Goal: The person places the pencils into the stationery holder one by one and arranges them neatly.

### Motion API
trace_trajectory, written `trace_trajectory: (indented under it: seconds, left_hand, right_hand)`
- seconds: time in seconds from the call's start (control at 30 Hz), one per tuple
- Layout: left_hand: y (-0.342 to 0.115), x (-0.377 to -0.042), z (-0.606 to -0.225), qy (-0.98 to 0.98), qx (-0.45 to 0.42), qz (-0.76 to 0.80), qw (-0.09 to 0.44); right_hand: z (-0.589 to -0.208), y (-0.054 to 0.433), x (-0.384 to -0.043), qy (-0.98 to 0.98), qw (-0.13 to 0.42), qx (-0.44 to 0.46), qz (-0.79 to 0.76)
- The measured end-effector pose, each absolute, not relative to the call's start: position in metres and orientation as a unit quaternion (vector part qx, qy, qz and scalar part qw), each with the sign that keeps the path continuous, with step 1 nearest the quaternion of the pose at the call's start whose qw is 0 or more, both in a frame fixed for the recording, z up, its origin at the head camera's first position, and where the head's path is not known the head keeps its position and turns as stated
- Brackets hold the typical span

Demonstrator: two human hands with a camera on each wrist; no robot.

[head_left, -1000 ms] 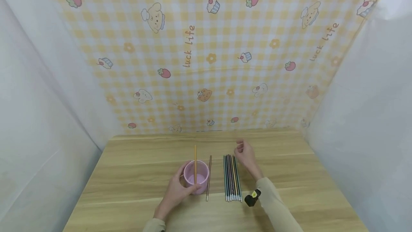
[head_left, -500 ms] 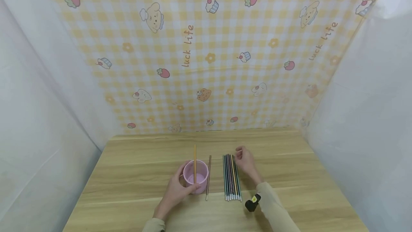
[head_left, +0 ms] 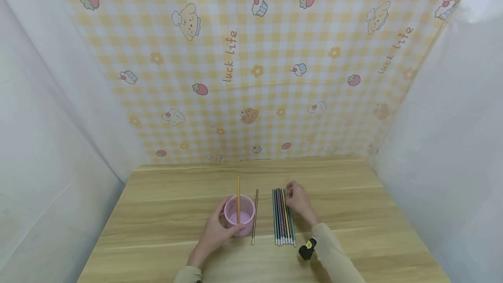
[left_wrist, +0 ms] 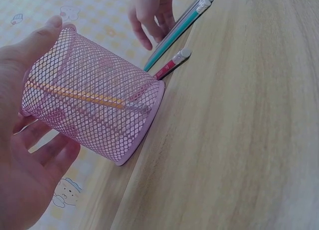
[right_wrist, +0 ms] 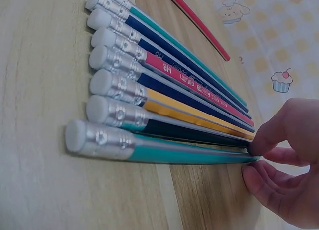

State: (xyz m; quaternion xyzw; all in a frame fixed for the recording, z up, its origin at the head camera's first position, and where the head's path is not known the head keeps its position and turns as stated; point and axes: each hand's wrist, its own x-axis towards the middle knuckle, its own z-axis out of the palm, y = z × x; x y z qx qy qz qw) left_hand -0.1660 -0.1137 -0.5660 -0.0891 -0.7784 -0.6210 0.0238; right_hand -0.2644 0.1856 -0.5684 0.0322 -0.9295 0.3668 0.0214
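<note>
A pink mesh pen holder stands upright on the table, and my left hand grips its side with the thumb at the rim. One yellow pencil leans inside it, its eraser end down at the bottom. To the right lies a row of several pencils in green, dark blue, red and yellow, erasers toward me. My right hand is at the far end of the row's right side. In the right wrist view its thumb and forefinger pinch the tip end of the outermost green pencil.
A single red pencil lies between the pen holder and the row. A black device sits at the right wrist. Behind the wooden table hangs a yellow checked cloth, with white sheets at both sides.
My right hand has come down and slightly nearer to the row, its fingertips reaching the outermost pencil's far end. The left hand and pen holder have stayed put.
</note>
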Motion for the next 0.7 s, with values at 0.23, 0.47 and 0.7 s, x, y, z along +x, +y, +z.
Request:
trace_trajectory:
  seconds: [0.23, 0.47, 0.7]
  left_hand:
    - [-0.1135, -0.1656, -0.5654, -0.776, -0.093, -0.623, 0.029]
    - [-0.1146, -0.1649, -0.5666, -0.773, -0.093, -0.627, 0.029]
    - [-0.1146, -0.1654, -0.5672, -0.780, -0.091, -0.618, 0.032]
  right_hand:
    - [-0.5617, 0.1819, -0.2639, -0.936, 0.001, 0.011, 0.353]
    - [-0.5617, 0.1819, -0.2649, -0.938, -0.005, -0.001, 0.347]
    - [-0.5586, 0.1827, -0.2633, -0.934, -0.018, -0.016, 0.356]
